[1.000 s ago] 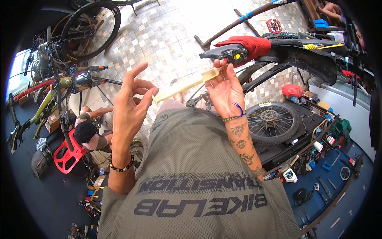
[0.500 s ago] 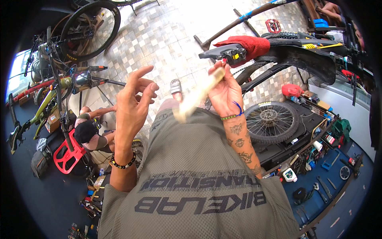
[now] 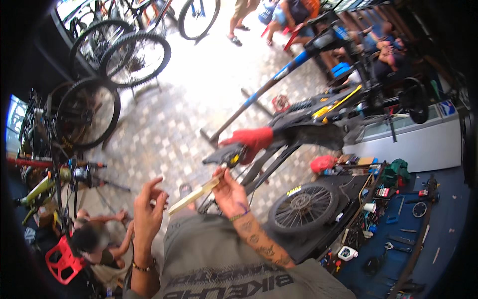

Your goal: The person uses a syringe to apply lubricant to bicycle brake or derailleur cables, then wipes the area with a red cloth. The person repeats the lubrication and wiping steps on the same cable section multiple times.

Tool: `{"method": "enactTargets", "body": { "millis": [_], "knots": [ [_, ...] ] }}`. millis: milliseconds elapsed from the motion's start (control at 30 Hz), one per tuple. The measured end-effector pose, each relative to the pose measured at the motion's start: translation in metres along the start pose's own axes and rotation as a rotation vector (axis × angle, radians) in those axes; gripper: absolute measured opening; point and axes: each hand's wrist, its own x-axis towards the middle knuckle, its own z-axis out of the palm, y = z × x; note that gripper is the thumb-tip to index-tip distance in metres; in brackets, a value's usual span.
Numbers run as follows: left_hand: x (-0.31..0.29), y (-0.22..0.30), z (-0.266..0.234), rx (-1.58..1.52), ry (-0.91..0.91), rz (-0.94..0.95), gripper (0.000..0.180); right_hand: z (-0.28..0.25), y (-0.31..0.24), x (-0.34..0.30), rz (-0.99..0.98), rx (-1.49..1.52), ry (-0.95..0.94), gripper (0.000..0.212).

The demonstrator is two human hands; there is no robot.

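Between the thumb and fingers of my right hand (image 3: 230, 193) is a pale, flat wooden stick (image 3: 191, 198). It slants down and left toward my left hand. My left hand (image 3: 149, 205) is raised at the left, its fingers partly curled and apart, with nothing in them. The stick's far end comes near it, and I see no contact. Just beyond my right hand, a red cloth (image 3: 253, 142) lies over a dark bicycle frame (image 3: 311, 134). A black part with a yellow mark (image 3: 234, 155) shows at the frame's near end.
A bicycle wheel (image 3: 302, 207) lies on a black case at right. Tools hang on a blue panel (image 3: 383, 234) beyond. A person (image 3: 99, 244) crouches at lower left beside a red plastic chair (image 3: 63, 261). Bikes stand at far left; several people are at the back.
My view has swung up and to the right, showing more bikes and people at the back. The stick, blurred before, is sharper now and still in my right hand. My left hand remains raised and unoccupied.
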Motion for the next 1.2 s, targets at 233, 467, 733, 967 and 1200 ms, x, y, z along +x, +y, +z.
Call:
{"method": "enactTargets", "body": {
  "millis": [233,467,733,967,1200],
  "knots": [
    [0.006,-0.006,0.009,0.058,-0.074,0.057,0.036,-0.015,0.002,0.01,0.065,0.176,-0.174,0.019],
    [0.009,0.007,0.004,0.109,-0.12,0.006,0.036,-0.014,0.018,0.013,0.027,0.222,-0.187,0.019],
    [0.019,0.014,-0.001,0.159,-0.182,0.046,0.037,0.008,-0.001,0.001,-0.032,-0.171,0.119,0.014],
    [0.035,-0.004,0.0,0.191,-0.181,0.152,0.034,0.002,-0.006,0.006,-0.055,-0.195,0.099,0.013],
    [0.027,-0.008,-0.013,0.102,-0.205,-0.007,0.031,0.022,0.002,-0.003,-0.097,-0.193,0.125,0.017]
  ]
}}
